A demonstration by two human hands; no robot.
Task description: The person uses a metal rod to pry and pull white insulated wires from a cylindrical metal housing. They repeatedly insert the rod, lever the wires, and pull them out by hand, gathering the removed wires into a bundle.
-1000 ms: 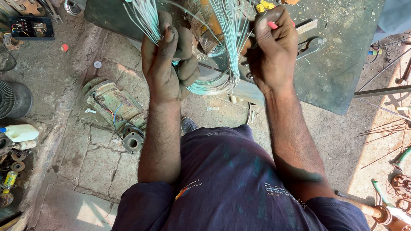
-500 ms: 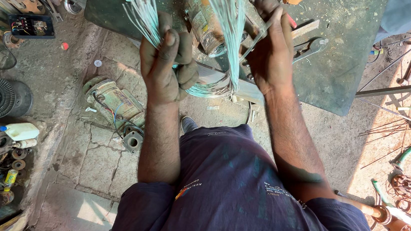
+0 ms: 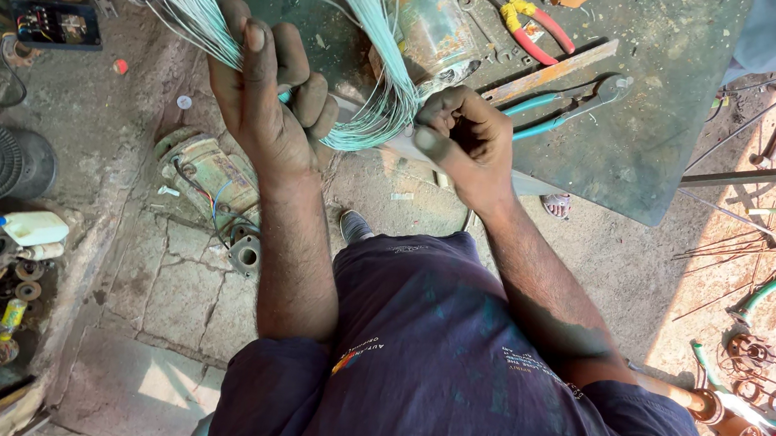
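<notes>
The left hand (image 3: 262, 102) is closed around a bundle of pale green wires (image 3: 359, 120), fingers curled over the strands with the index finger extended upward along them. The right hand (image 3: 462, 140) is drawn into a fist just beside the left, thumb and fingertips pinching the same bundle at its lower bend. The bundle forms a U-shaped loop: 1 leg fans up and away from the left hand toward the upper left, the other leg rises from between the 2 hands toward the top of the view, and the curved bottom of the loop lies between the hands. The long axis of each leg therefore runs roughly vertical in the view, tilted outward at the left. Directly beyond the right hand, a worn cylindrical metal part (image 3: 430, 23) lies on the dark green workbench (image 3: 660, 149). Further to the right of that hand lie blue-handled pliers (image 3: 565, 98) and red-and-yellow-handled pliers (image 3: 530, 23).
</notes>
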